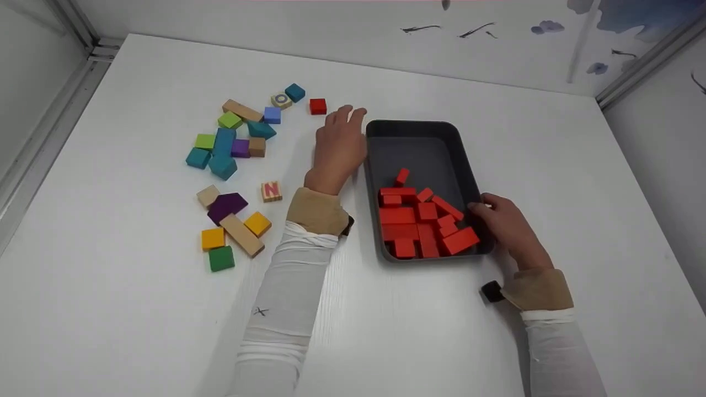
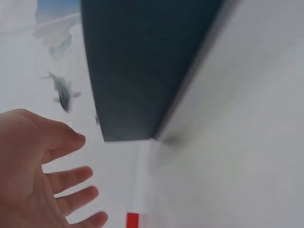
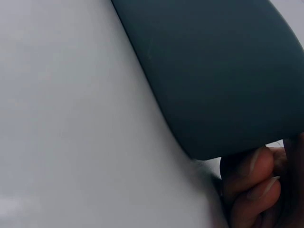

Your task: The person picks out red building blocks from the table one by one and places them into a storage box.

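A dark grey tray [image 1: 415, 128] holds several red blocks [image 1: 398, 215] bunched toward its near end. On its right side, close to the near corner, my right hand [image 1: 510, 229] grips the rim, thumb over the edge. Curled fingers [image 3: 259, 164] show beneath the tray wall [image 3: 218, 80] in the right wrist view. Beside the far left part of the tray is my left hand [image 1: 341, 144], holding nothing, its fingers spread and relaxed. A single red block [image 1: 317, 106] lies on the table just beyond those fingertips.
Left of the tray, a far cluster has teal blocks [image 1: 223, 142], green, purple and wooden ones. A nearer group includes a purple block [image 1: 227, 207], yellow blocks [image 1: 213, 239] and a green block [image 1: 222, 258]. A letter block [image 1: 271, 191] lies between them. Walls border the white table [image 1: 386, 331].
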Demonstrator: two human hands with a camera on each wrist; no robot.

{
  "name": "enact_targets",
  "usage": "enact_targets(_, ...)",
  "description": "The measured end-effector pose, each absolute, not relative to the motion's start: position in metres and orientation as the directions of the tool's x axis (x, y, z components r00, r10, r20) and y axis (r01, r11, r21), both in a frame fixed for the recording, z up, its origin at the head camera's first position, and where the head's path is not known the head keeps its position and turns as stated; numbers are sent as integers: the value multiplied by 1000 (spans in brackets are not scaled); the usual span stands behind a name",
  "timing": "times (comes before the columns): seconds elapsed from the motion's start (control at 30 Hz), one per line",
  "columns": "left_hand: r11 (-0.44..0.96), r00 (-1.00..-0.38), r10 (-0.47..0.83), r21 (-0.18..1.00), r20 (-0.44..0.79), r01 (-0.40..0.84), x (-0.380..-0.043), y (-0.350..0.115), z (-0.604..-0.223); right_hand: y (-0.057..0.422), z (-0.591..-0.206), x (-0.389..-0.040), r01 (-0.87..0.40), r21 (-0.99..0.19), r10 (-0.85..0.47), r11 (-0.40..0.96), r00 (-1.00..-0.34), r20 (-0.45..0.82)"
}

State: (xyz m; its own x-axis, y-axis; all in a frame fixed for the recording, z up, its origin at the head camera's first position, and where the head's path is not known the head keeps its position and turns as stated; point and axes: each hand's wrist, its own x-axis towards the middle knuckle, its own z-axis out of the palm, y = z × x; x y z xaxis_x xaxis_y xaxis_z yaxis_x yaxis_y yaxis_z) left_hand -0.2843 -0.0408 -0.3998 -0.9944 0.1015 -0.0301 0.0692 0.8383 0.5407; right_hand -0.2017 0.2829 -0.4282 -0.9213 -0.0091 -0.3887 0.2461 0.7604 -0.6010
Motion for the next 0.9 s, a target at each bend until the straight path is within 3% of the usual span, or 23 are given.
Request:
enact_targets(0.37, 858, -974, 38, 507, -225, -84, -290, -74, -420, 284, -429, -201, 259, -609, -7, 749, -918, -398)
enact_targets(0.7, 804, -969, -15, 573, -245, -157, -299, -100, -433, 283, -429, -202, 259, -612, -8, 747, -918, -397)
enact_targets(0.9, 823, -962, 44, 555, -271, -119, -303, -107, -434, 283, -427, -202, 249, -606, -8, 755, -922, -388)
